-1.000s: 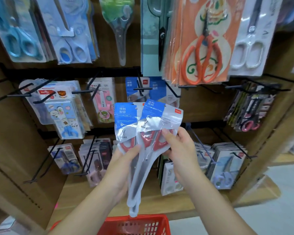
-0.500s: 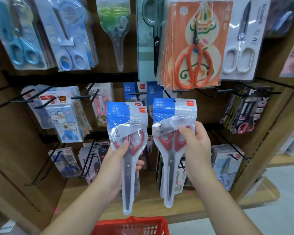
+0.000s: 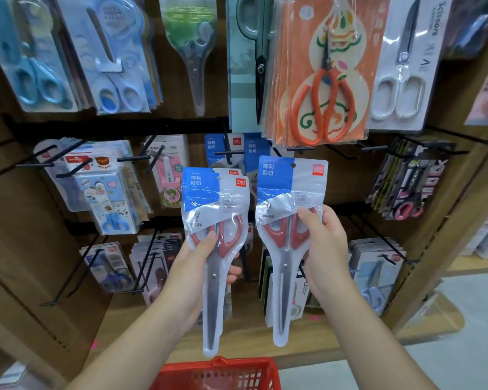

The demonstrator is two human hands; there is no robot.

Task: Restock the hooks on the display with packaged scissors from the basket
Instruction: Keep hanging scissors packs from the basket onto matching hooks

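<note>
My left hand [image 3: 202, 258] grips a stack of red-handled scissors packs [image 3: 213, 220] with blue and white headers; a second header peeks out behind the front one. My right hand [image 3: 323, 240] pinches a single matching scissors pack [image 3: 286, 220] at its handles, holding it upright to the right of the stack. Both are held in front of the display. Just above them a black hook [image 3: 227, 152] carries packs of the same kind [image 3: 217, 147]. The red basket [image 3: 217, 371] shows at the bottom edge below my hands.
The wooden display board carries rows of black hooks with other scissors: orange-handled ones [image 3: 319, 80] above right, blue ones [image 3: 40, 57] at upper left, children's sets [image 3: 104, 187] at left, dark packs [image 3: 409, 181] at right. Bare hooks [image 3: 378, 237] jut out on the lower right.
My hands have parted: the right hand drew one pack off the stack to the right and raised it, while the left keeps the rest. The view has moved closer to the display.
</note>
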